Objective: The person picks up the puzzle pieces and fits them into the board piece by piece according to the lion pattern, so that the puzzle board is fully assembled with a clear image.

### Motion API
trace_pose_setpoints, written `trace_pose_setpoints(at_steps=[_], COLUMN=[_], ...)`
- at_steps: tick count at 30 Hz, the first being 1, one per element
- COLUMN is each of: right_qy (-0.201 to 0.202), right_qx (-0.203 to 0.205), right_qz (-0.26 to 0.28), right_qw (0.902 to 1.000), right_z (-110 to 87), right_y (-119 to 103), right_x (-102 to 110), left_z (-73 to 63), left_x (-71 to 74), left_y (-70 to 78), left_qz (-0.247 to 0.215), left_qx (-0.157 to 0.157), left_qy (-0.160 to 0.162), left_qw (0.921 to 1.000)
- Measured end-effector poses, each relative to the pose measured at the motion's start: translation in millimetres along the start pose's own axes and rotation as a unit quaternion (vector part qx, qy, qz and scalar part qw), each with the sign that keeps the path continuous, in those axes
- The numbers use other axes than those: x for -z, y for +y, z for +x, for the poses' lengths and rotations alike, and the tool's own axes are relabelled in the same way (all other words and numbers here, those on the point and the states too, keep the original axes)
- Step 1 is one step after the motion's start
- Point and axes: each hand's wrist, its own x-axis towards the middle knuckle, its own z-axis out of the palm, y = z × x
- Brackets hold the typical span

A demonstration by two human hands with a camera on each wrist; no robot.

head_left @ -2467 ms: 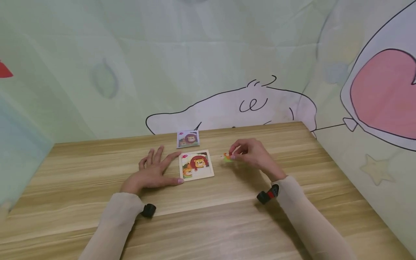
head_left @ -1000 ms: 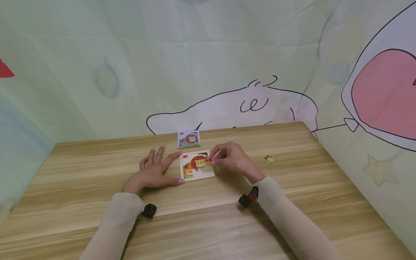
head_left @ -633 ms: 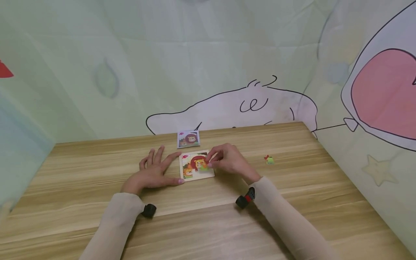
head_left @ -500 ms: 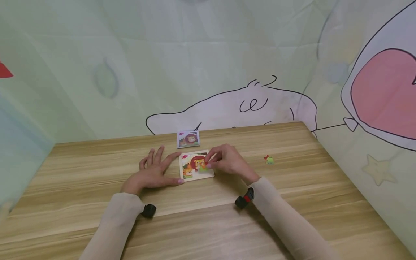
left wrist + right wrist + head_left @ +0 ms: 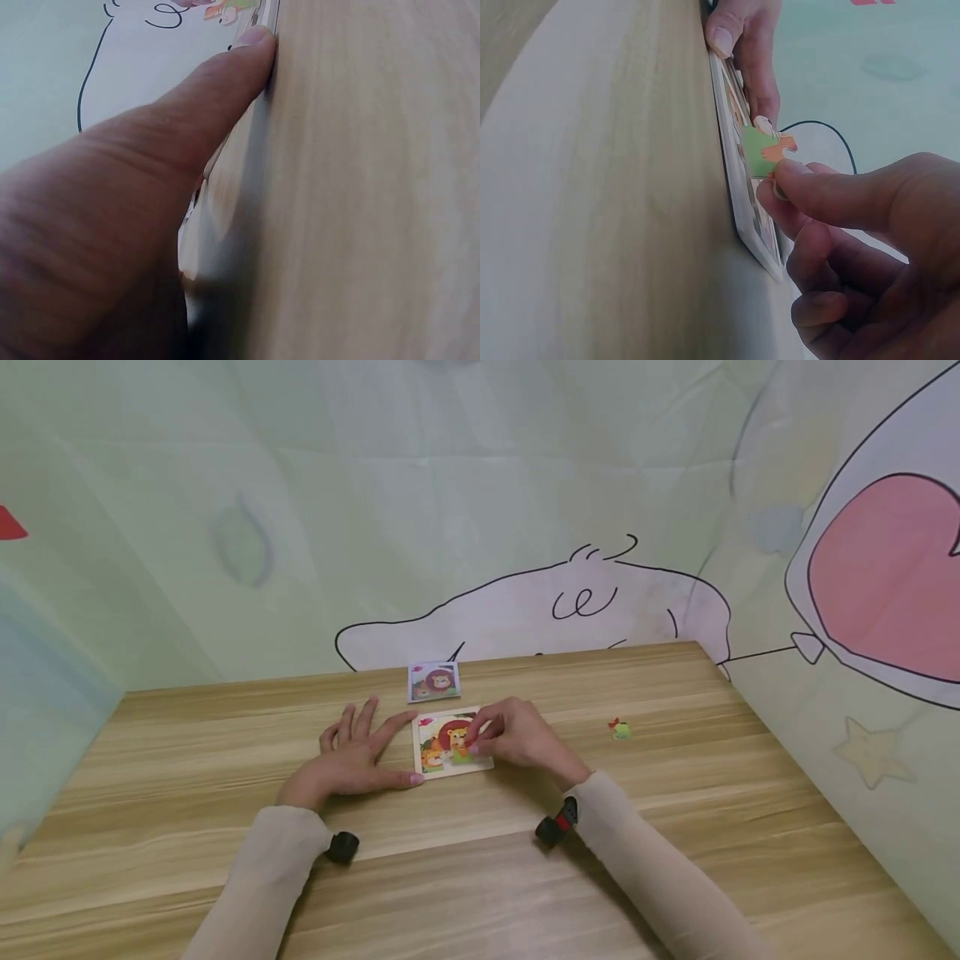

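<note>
A square puzzle board [image 5: 456,773] with a lion picture lies on the table between the two hands. My left hand [image 5: 352,756] is spread at its left side, thumb and index finger straight against the frame; in the left wrist view the thumb [image 5: 202,105] tip is right at the edge. Between thumb and forefinger, my right hand [image 5: 517,735] pinches a green and orange puzzle piece [image 5: 759,154]. That piece is tilted close over the lower part of the board, where pale backing shows. The right fingers cover part of the board's right side in the head view.
Behind the board lies a picture card [image 5: 433,682] with the same lion scene. A loose green and red puzzle piece [image 5: 621,729] rests to the right. The wooden table [image 5: 420,885] ends at a printed fabric wall [image 5: 360,543].
My right hand has carried the puzzle piece leftward from the table onto the board, then slightly lower and further left over it. My left hand has kept its place.
</note>
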Motion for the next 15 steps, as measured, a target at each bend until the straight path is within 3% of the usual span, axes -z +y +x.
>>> trace_pose_setpoints(at_steps=[15], right_qy=[-0.01], right_qx=[0.002], right_qz=[0.006], right_qw=[0.9999], right_z=[3.0], right_y=[-1.5], right_x=[-8.2], left_z=[-0.9], left_x=[0.8], left_y=[1.3], left_qz=[0.0], left_qx=[0.001], left_qy=[-0.001], left_qw=[1.0])
